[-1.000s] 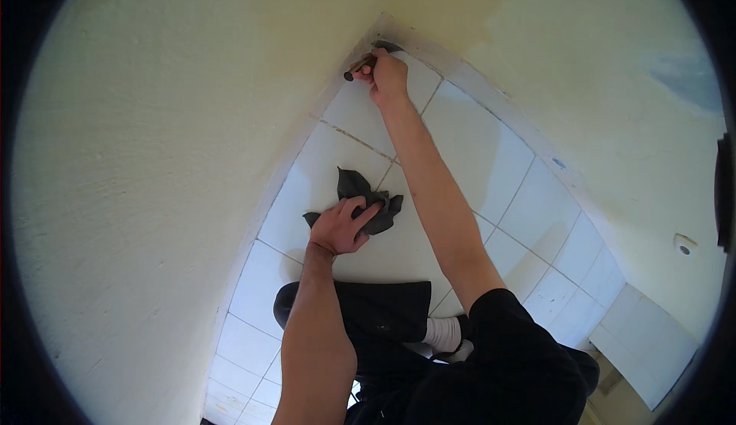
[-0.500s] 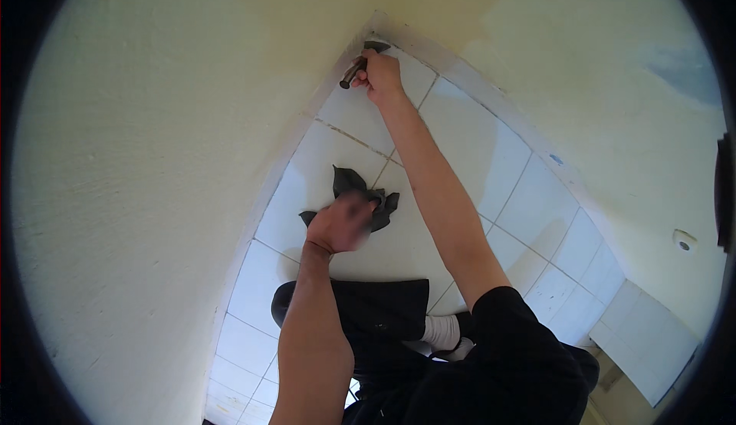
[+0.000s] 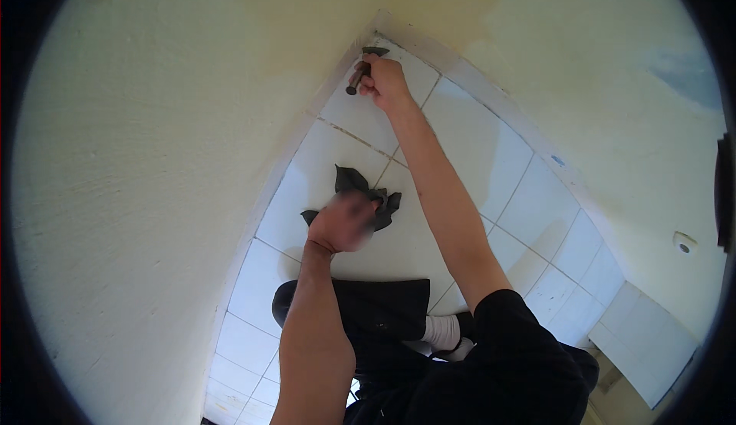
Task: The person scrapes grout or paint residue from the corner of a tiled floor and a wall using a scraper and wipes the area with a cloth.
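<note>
Far off in the floor corner, my right hand is closed round the dark handle of a scraper. Its flat, wide blade points toward the corner, close to the tile, and the handle's round end sticks out at the left of my fingers. Nearer to me, my left hand rests low over a crumpled dark grey cloth. The cloth spreads out on the floor on either side of this hand. A blur covers part of the fingers, which seem closed on the fabric.
White floor tiles with brownish joints run into the corner between two cream walls. A pale skirting strip edges the floor. My bent leg in black lies close below the cloth. A small white fitting is on the right.
My right hand and the scraper have shifted slightly back toward me, away from the corner. My left hand and the cloth have hardly moved.
</note>
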{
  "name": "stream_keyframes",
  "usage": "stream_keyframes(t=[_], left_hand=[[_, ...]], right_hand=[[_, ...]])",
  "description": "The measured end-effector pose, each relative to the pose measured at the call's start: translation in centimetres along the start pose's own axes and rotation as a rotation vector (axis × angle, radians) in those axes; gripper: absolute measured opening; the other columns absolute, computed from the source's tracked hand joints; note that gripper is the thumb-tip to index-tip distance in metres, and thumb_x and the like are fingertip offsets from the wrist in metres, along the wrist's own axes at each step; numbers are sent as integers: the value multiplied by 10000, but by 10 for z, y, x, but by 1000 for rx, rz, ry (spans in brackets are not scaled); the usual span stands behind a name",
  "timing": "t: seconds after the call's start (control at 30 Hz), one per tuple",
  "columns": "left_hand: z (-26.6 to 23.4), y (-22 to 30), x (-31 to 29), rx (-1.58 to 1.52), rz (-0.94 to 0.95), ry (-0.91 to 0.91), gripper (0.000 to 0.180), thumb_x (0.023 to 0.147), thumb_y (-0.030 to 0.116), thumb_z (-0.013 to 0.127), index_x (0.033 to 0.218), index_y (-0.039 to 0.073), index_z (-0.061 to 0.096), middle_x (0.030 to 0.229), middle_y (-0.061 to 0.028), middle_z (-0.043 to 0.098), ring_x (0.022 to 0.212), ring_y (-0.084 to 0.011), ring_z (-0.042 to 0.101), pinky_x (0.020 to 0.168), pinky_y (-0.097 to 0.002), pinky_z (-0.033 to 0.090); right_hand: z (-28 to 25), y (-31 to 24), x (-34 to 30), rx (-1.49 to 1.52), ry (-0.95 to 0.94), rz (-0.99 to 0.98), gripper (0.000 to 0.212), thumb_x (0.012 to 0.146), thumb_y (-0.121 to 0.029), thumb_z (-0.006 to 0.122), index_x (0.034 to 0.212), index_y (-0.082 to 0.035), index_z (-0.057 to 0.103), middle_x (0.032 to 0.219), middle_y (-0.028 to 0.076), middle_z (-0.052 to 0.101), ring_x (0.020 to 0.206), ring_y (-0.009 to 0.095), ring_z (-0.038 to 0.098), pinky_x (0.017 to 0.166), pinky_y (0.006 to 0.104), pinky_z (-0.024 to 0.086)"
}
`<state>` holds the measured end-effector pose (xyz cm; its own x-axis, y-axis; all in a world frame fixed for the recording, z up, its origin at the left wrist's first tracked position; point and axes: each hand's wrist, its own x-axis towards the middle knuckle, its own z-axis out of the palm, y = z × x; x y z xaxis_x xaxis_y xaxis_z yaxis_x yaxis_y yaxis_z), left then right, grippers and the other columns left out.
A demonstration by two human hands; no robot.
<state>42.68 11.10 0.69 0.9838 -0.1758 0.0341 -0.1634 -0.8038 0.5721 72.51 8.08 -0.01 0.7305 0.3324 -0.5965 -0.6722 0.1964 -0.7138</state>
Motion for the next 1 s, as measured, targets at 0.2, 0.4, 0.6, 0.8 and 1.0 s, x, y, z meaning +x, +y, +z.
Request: stream_keyframes(t=[0.2, 0.4, 0.6, 0.8, 1.0], left_hand=[[0, -3, -4, -29, -7, -9, 669, 614, 194, 678, 1276, 235, 595, 1110, -61, 516, 924, -249, 603, 727, -379, 573], [2, -4, -5, -34, -8, -21, 671, 631, 200, 680, 1294, 239, 583, 1131, -64, 515, 943, -245, 602, 749, -379, 570], [3, -4, -4, -27, -5, -8, 671, 634, 196, 675, 1296, 241, 581, 1134, -62, 514, 942, -240, 601, 743, -373, 568], [0, -4, -4, -44, -1, -6, 660, 637, 196, 665, 1291, 238, 587, 1102, -55, 512, 918, -233, 598, 735, -362, 568], [-3, -1, -1, -3, 3, -15, 640, 652, 173, 678, 1283, 231, 589, 1096, -40, 512, 928, -213, 600, 699, -354, 569]], right_hand=[[-28, -24, -44, -425, 58, -178, 301, 939, -249, 574, 779, -2, 636, 560, 54, 544, 466, 86, 436, 451, 265, 304], [-67, -39, -42, -1214, -5, -375, 264, 861, -254, 649, 790, -2, 680, 687, 139, 647, 625, 270, 601, 609, 375, 459], [-46, -62, -38, -1383, 0, -594, 232, 863, -252, 641, 904, -32, 703, 858, 180, 691, 844, 363, 665, 749, 440, 512], [-31, -59, -25, -1517, 26, -458, 286, 886, -312, 609, 918, -51, 722, 907, 170, 699, 876, 359, 666, 774, 454, 522], [-35, -56, -14, -1521, 35, -582, 295, 890, -337, 609, 940, -73, 731, 876, 157, 700, 881, 349, 668, 784, 457, 525]])
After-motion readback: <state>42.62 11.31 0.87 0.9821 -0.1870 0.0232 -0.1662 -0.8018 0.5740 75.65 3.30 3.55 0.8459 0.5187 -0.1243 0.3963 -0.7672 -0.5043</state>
